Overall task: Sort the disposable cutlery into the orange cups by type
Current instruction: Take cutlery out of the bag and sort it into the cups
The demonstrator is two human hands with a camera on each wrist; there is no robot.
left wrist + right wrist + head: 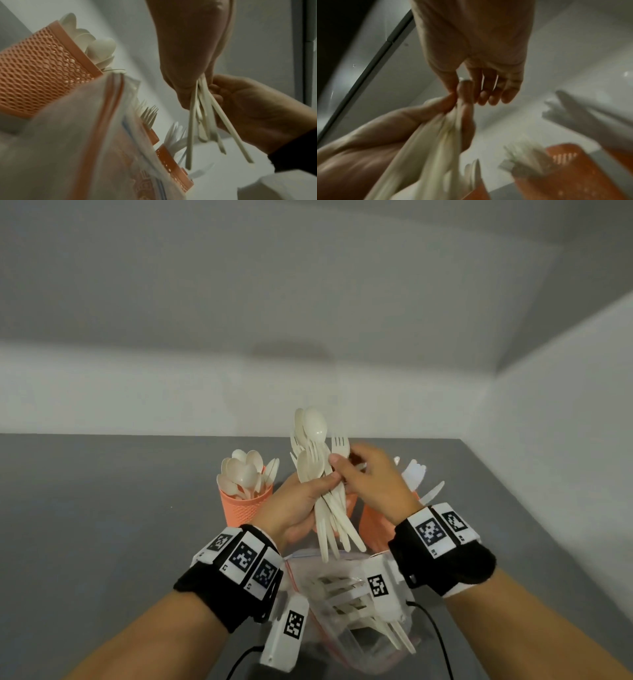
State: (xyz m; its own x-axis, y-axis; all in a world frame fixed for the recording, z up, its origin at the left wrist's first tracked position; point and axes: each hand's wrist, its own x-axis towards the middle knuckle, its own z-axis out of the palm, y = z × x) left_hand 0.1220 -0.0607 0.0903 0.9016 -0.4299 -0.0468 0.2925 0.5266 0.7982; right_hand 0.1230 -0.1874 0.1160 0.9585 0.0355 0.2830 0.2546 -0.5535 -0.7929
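Cutlery bundle (322, 484) gripped between left fingers (325, 479).

Three orange perforated plastic cups stand on the grey tabletop: one toward its left (244, 508) holding cream plastic spoons (241, 472), roughly eight to ten bowls showing, one in the middle (350, 503) mostly hidden behind the hands, and one toward its right (373, 525) holding white knives (416, 474), count unclear. One clear zip-top plastic bag (342, 642) lies at the near edge with several more cream pieces inside. One mixed bundle of cream spoons and forks (320, 470), about eight to ten pieces, is raised above the cups. Two hands are visible, left hand (301, 505) and right hand (371, 479).
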